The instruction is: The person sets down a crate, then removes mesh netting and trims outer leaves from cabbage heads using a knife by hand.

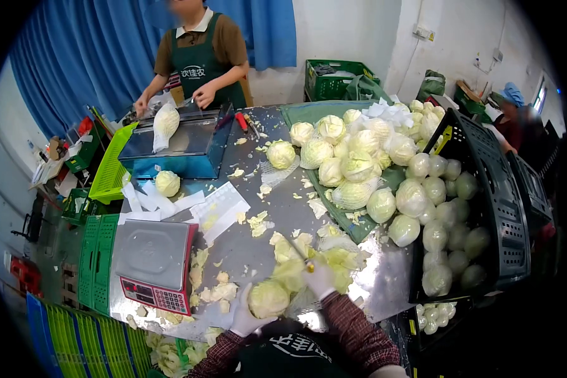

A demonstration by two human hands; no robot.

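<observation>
My left hand (246, 315), in a white glove, holds a trimmed cabbage (269, 298) at the table's front edge. To its right my right hand (320, 280), also gloved, grips a knife (296, 247) whose blade points up and to the left. Loose green leaves (334, 264) lie around and beyond the knife hand. Cut leaf and stem scraps (220, 291) are scattered left of the cabbage. A large pile of cabbages (359, 165) rests on a green cloth farther back.
A red-rimmed scale (151, 255) stands on the left of the metal table (268, 217). Behind it are white sheets (219, 209) and a blue-sided machine (170, 160), where a person in an apron stands. At right, a black crate (501, 208) holds wrapped cabbages (437, 236).
</observation>
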